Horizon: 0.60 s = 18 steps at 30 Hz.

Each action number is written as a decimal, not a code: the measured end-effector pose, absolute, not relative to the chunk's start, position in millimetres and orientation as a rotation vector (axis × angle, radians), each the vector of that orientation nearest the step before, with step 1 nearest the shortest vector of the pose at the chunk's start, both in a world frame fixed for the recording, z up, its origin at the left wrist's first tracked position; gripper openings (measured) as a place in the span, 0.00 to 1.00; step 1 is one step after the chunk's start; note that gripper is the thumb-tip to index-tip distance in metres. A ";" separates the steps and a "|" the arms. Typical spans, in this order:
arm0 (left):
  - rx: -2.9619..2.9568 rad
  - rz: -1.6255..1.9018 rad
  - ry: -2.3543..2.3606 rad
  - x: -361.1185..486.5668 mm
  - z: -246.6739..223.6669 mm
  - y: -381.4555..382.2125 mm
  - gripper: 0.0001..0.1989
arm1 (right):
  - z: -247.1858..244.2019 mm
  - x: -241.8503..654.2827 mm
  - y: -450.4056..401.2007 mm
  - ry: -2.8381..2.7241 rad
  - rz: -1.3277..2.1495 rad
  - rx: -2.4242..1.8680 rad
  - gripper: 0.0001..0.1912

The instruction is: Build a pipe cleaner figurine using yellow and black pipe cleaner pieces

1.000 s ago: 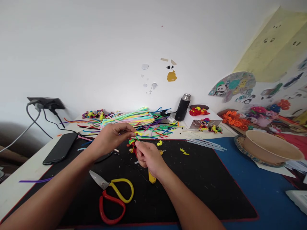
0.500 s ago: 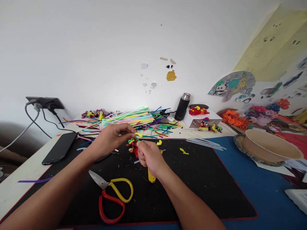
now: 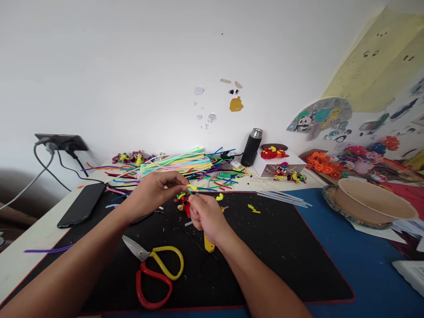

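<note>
My left hand (image 3: 162, 190) pinches a short yellow pipe cleaner piece (image 3: 192, 187) between thumb and fingertips. Close beside it, my right hand (image 3: 208, 216) is closed, its thumb and forefinger near a small green bit by the yellow piece; what it grips is mostly hidden. Just beyond the hands lies a small red, green and yellow figure (image 3: 184, 205), partly covered by the right hand. A yellow-handled tool (image 3: 209, 244) shows below my right wrist. Scissors (image 3: 143, 255) with one yellow and one red handle lie open on the black mat (image 3: 271, 265).
Several pipe cleaners (image 3: 179, 164) are piled along the wall. A black flask (image 3: 252, 148) stands beside a white box (image 3: 280, 164). Yellow scraps (image 3: 254, 209) and clear sticks (image 3: 285, 198) lie on the right, a bowl (image 3: 374, 203) beyond. A phone (image 3: 82, 205) is at left.
Both hands stay almost in the same place. The yellow piece between the fingertips has shifted slightly. Nothing else has visibly moved.
</note>
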<state>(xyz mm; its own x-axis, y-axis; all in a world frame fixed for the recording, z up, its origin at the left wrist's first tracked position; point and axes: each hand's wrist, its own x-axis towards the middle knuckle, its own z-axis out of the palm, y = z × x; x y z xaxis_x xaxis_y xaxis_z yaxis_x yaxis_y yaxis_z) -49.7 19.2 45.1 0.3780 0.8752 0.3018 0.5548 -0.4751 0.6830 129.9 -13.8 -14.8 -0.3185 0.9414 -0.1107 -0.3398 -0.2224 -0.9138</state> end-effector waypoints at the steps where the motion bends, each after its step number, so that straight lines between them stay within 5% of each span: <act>1: 2.168 0.902 1.229 -49.0 45.8 18.8 0.13 | -15.0 129.9 -13.7 -1.032 1.709 -0.882 0.21; 18: 2.210 0.898 1.221 -39.7 42.1 16.5 0.12 | -15.6 128.8 -14.5 -1.038 1.742 -0.898 0.23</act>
